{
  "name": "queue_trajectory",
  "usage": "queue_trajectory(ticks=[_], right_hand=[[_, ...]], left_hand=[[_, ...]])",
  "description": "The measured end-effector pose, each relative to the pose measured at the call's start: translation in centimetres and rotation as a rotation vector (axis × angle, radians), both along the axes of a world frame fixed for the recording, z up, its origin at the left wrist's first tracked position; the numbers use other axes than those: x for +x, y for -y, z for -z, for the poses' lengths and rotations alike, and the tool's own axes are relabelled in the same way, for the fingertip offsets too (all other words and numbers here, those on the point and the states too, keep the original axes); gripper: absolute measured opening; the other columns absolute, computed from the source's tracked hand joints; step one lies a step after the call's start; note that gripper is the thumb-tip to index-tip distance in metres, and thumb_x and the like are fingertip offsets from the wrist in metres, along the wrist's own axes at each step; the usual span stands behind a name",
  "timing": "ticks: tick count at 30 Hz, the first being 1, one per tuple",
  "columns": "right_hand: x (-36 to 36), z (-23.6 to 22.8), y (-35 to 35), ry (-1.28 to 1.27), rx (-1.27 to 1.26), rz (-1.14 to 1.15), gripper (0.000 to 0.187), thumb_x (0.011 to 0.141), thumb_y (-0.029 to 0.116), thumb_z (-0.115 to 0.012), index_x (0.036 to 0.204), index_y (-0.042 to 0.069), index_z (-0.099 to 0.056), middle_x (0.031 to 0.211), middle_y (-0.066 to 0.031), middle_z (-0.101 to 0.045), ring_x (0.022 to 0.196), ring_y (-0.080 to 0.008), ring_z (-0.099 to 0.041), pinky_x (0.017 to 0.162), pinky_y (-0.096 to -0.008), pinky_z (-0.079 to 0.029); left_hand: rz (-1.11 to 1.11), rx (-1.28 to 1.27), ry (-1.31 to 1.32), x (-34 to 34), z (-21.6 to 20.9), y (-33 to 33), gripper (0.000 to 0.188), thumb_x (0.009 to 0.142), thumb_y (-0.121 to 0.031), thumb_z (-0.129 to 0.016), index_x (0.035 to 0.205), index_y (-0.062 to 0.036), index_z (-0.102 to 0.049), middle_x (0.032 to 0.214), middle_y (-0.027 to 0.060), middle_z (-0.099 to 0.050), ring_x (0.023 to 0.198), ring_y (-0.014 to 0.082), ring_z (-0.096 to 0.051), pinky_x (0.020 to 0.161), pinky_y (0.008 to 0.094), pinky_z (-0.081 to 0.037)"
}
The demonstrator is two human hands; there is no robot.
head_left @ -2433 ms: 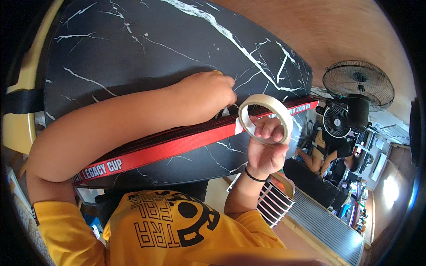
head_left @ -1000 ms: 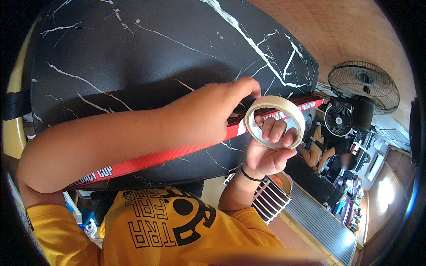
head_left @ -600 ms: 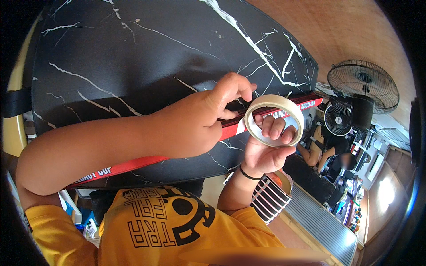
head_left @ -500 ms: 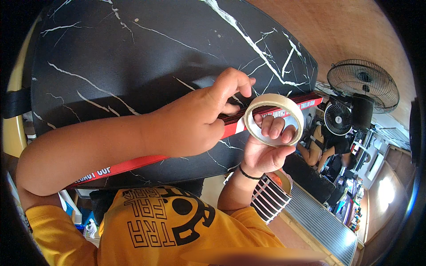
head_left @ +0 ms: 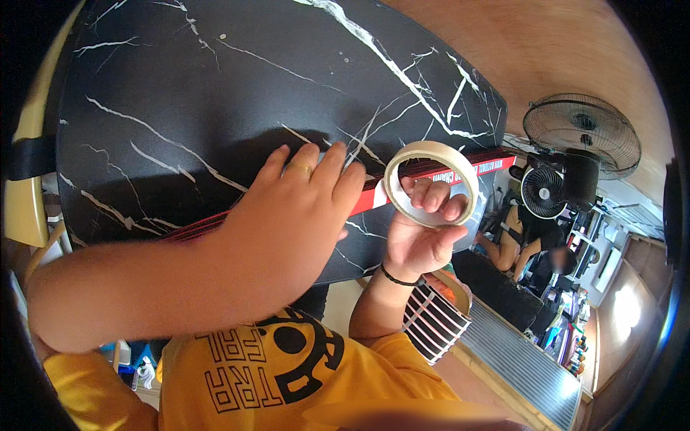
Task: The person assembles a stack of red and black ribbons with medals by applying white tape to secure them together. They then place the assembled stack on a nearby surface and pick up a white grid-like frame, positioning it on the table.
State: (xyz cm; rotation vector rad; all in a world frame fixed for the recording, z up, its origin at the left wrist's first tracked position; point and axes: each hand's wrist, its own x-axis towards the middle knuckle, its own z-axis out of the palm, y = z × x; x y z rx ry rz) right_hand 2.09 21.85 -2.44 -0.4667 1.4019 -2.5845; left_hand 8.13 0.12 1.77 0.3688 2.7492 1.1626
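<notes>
My right hand (head_left: 424,233) holds a roll of pale masking tape (head_left: 471,172), its fingers curled through the ring. Just left of it my left hand (head_left: 305,190) reaches over a bundle of flat red straps with white lettering (head_left: 496,164). Its fingers are spread and slightly bent, and a bit of the thumb shows on the near side. A white band (head_left: 380,194) crosses the bundle between my hands. Under the left fingertips a greyish patch is mostly hidden. The bundle lies along the near part of a black marble-patterned table (head_left: 215,93).
Right of the table stand a large black fan (head_left: 583,133) and a smaller fan (head_left: 544,192). Another person (head_left: 528,241) sits beyond them. A striped basket (head_left: 436,320) stands beside my right forearm. A yellow chair (head_left: 29,158) with a black strap is at the left.
My left hand has turned palm-down, its fingers fanning out over the straps, and its forearm has come nearer my body. The right hand and tape roll have shifted slightly left.
</notes>
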Motion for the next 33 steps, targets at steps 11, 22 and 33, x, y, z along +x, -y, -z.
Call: queue_trajectory(ticks=[11,22,33], right_hand=[[-0.1,-0.9,0.8,-0.056,0.082,-0.064,0.036,0.097,0.039,-0.061,0.109,0.006,-0.053,0.104,-0.0108,-0.055,0.102,-0.0242,-0.053,0.101,-0.0446,-0.039],[-1.0,-1.3,0.7,0.037,-0.04,-0.148,0.034,0.098,0.033,-0.061,0.113,0.003,-0.056,0.105,-0.0121,-0.059,0.101,-0.0221,-0.057,0.096,-0.0386,-0.044],[-0.2,-2.5,-0.9,0.041,-0.079,-0.173,0.034,0.098,0.031,-0.061,0.114,0.002,-0.057,0.106,-0.011,-0.061,0.1,-0.0215,-0.059,0.096,-0.0404,-0.048]], left_hand=[[-0.278,-0.109,0.116,1.4,0.5,-3.1,0.039,0.091,-0.028,-0.064,0.113,0.0043,-0.061,0.105,0.0187,-0.063,0.097,0.0346,-0.061,0.086,0.045,-0.049],[0.016,-0.144,0.552,-4.3,-0.1,-0.1,0.059,0.076,-0.044,-0.078,0.113,0.0016,-0.07,0.103,0.0255,-0.07,0.097,0.0374,-0.069,0.084,0.0426,-0.053],[-0.245,-0.021,0.262,-0.7,1.5,-1.7,0.049,0.074,-0.038,-0.083,0.107,-0.005,-0.069,0.108,0.0213,-0.065,0.104,0.0372,-0.063,0.089,0.0431,-0.05]])
